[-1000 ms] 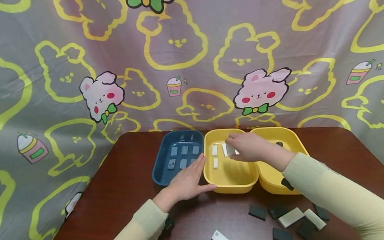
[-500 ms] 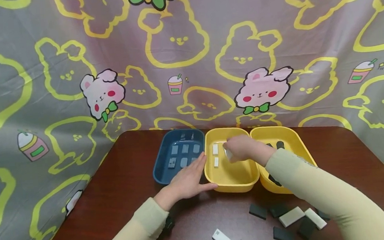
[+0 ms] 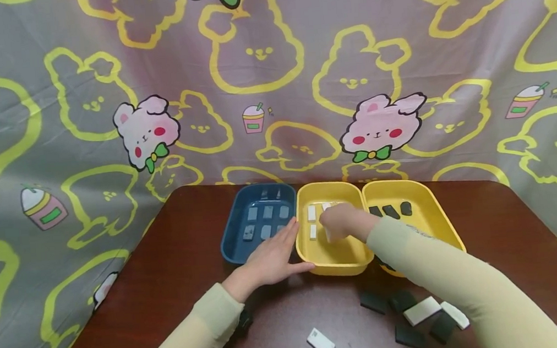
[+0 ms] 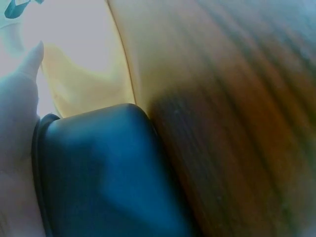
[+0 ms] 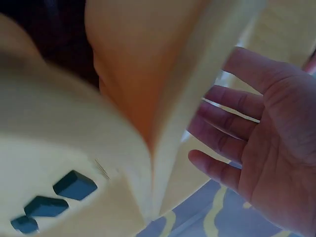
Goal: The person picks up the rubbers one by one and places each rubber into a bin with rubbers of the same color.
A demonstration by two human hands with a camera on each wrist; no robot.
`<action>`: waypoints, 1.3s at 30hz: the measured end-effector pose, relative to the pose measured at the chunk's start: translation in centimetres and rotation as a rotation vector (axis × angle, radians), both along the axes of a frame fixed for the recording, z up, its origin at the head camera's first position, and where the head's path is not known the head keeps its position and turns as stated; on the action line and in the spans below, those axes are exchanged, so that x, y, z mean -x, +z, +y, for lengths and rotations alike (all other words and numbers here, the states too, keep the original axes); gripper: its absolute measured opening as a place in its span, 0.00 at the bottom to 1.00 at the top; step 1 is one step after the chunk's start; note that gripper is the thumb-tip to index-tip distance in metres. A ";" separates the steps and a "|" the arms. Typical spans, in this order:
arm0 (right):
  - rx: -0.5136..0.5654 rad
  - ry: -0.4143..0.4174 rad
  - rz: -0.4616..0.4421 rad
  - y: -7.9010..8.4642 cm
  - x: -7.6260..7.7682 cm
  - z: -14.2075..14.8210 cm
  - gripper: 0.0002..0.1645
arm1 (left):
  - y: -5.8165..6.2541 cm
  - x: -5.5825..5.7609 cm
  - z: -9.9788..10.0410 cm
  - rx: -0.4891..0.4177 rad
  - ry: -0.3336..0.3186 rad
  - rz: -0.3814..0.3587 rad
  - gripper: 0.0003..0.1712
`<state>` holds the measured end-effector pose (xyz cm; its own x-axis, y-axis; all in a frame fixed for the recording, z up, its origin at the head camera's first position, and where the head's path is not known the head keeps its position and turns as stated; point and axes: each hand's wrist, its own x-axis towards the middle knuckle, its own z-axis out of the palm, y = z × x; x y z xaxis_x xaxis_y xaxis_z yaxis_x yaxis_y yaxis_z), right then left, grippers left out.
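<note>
My left hand (image 3: 271, 260) lies over the adjoining rims of the blue tray (image 3: 231, 244) and the middle yellow tray (image 3: 336, 267), fingers extended, thumb along the yellow tray's front rim. Inside that yellow tray, my right hand (image 3: 344, 220) pinches a whitish tile (image 3: 331, 234), mostly covered by the fingers. White tiles (image 3: 311, 213) stand in a column to its left. The right wrist view shows the right hand (image 5: 281, 128) beyond the yellow tray walls, its fingers bent inward. In the left wrist view, the left hand (image 4: 19, 113) runs beside the blue tray (image 4: 108, 173).
Translucent grey tiles (image 3: 267, 212) fill rows in the blue tray. Black tiles (image 3: 390, 211) line the back of the right yellow tray (image 3: 442, 226). Loose black tiles (image 3: 410, 337) and pale tiles (image 3: 422, 311) lie at front right. One white tile (image 3: 320, 343) lies front centre.
My right hand has turned and lowered slightly within the middle yellow tray, still with the tile. The right forearm swung left, uncovering black tiles in the right tray. The left hand stays put.
</note>
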<state>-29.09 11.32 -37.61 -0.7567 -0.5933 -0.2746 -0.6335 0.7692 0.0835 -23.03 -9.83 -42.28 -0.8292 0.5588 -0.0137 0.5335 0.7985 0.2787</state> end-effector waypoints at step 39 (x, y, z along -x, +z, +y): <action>-0.041 0.018 0.215 3.9 -2.2 0.4 0.12 | -0.1 -0.2 0.1 0.010 0.012 0.004 0.63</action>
